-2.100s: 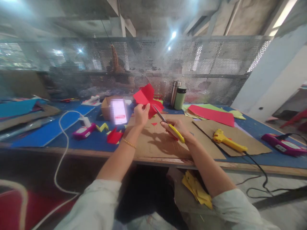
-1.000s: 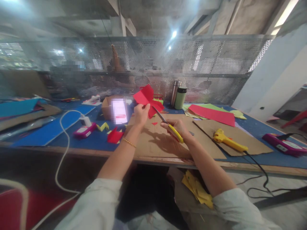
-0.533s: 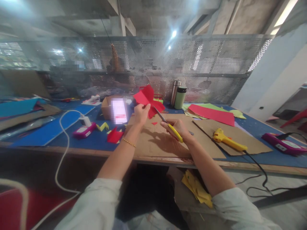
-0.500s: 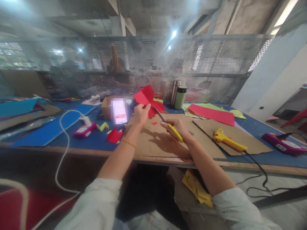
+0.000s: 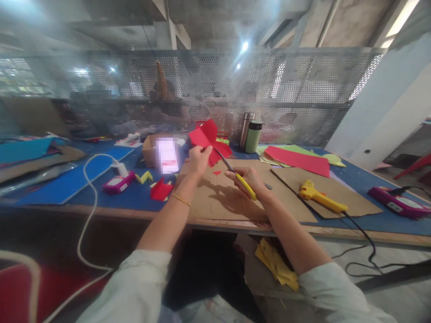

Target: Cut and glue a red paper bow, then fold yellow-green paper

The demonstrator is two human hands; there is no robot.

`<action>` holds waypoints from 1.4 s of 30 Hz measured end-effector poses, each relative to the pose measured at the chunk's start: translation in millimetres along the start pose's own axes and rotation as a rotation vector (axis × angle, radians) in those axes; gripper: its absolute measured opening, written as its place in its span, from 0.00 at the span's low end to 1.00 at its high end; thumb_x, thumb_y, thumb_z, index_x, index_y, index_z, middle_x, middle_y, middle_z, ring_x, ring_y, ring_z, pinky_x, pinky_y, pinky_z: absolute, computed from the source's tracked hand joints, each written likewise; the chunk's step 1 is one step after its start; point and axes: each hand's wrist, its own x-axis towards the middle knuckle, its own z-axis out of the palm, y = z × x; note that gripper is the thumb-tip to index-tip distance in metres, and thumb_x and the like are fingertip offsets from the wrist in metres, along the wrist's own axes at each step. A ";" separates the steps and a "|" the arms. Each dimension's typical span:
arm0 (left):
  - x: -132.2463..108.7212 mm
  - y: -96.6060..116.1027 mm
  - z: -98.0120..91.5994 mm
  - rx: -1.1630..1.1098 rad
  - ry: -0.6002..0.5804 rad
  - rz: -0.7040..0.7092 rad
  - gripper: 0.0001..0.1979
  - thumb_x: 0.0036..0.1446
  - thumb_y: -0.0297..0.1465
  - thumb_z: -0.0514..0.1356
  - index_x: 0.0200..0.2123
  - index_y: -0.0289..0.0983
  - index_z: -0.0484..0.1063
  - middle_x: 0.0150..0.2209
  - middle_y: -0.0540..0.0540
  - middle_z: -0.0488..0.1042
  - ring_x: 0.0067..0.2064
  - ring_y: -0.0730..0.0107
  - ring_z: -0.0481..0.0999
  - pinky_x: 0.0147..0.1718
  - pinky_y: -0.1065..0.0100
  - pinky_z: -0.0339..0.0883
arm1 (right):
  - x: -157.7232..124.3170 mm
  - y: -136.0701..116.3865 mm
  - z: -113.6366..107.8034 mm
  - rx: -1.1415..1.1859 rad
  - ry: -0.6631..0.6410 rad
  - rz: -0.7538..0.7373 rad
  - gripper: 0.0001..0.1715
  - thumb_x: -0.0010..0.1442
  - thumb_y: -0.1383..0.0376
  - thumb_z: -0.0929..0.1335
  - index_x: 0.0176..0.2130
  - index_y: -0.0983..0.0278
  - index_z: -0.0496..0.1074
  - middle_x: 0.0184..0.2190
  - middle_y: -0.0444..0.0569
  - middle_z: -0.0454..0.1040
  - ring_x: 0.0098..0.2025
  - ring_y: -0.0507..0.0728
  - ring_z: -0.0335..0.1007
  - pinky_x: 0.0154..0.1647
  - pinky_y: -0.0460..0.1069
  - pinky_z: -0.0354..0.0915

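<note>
1. Head view: the left hand (image 5: 199, 160) has its fingers pinched on the red paper (image 5: 206, 134), a lobed piece raised above the desk (image 5: 141, 202).
2. The right hand (image 5: 251, 179) has its fingers curled around the yellow handles of the scissors (image 5: 246, 187).
3. The blades point forward and left to the red paper; whether they bite into it is hard to tell.
4. Below, a red scrap (image 5: 217, 172) lies on the cardboard (image 5: 208, 210).
5. Well right lies a glue gun (image 5: 321, 197); left, a lit phone (image 5: 167, 154) stands before a box (image 5: 148, 150).
</note>
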 end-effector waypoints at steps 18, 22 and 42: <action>-0.6 1.2 0.2 -0.024 -0.033 -0.050 0.20 0.55 0.32 0.65 0.15 0.39 0.62 0.18 0.55 0.58 0.24 0.74 0.57 0.25 0.69 0.52 | -4.0 -5.0 -2.3 -0.017 -0.005 0.000 0.42 0.49 0.27 0.67 0.25 0.62 0.73 0.18 0.44 0.64 0.20 0.51 0.56 0.22 0.47 0.50; -0.8 0.5 0.8 -0.038 -0.037 -0.066 0.20 0.54 0.34 0.65 0.15 0.38 0.62 0.18 0.55 0.58 0.24 0.74 0.56 0.25 0.69 0.51 | -2.3 -2.5 -1.8 -0.003 -0.014 -0.001 0.42 0.48 0.27 0.67 0.25 0.62 0.73 0.18 0.44 0.64 0.20 0.51 0.56 0.22 0.47 0.50; -0.7 3.7 -0.6 -0.167 -0.040 -0.191 0.15 0.52 0.31 0.68 0.17 0.36 0.69 0.19 0.54 0.63 0.24 0.75 0.60 0.25 0.71 0.53 | -4.9 -5.7 -4.4 0.026 -0.028 0.005 0.38 0.50 0.32 0.69 0.32 0.64 0.80 0.18 0.42 0.64 0.20 0.51 0.58 0.21 0.46 0.51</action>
